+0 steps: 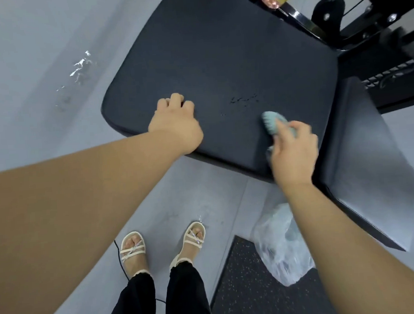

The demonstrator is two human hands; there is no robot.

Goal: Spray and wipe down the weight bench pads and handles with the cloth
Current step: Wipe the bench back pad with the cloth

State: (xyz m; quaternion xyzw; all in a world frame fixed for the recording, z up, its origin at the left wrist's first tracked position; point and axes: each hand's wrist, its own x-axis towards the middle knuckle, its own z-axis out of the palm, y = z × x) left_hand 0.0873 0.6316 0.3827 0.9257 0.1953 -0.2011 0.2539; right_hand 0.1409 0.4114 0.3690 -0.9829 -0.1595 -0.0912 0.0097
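Grey gym floor [26, 70] under a black bench pad [219, 59], a second pad [361, 162] beside it. On the bench pad: left hand [175, 124], fingers curled, empty; right hand [293, 154] gripping one teal cloth [270, 122].

A crumpled plastic bag [283, 246] lies partly on a speckled black floor mat [248, 287].

1. We see a smooth grey floor [36, 46] with a shiny wet patch [80, 65].
2. We find a black speckled rubber mat [248, 287] on it, with a crumpled clear plastic bag [279, 249] partly on top.
3. A black bolted machine frame [374, 8] stands at upper right.
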